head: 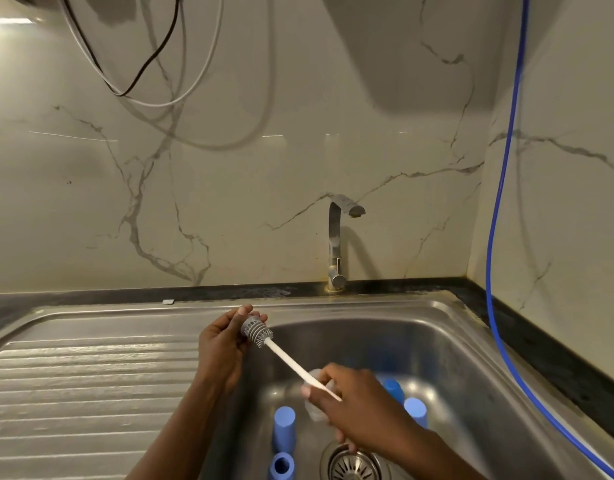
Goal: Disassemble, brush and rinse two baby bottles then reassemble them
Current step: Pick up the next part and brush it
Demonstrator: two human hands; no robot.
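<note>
Left grip [222, 348] pinches the grey brush head [257, 332] at the fingertips. Right grip [354, 407] is clamped on the white handle [288, 362], with something clear and blurred beneath it that I cannot identify. Blue bottle parts [284, 427] lie in the sink [437, 327], at 10 and 2 o'clock of the drain [355, 465]. I judge I'm readying the brush: check that the head sits firm, then work low over the basin, with the tap [336, 244] at 12.
</note>
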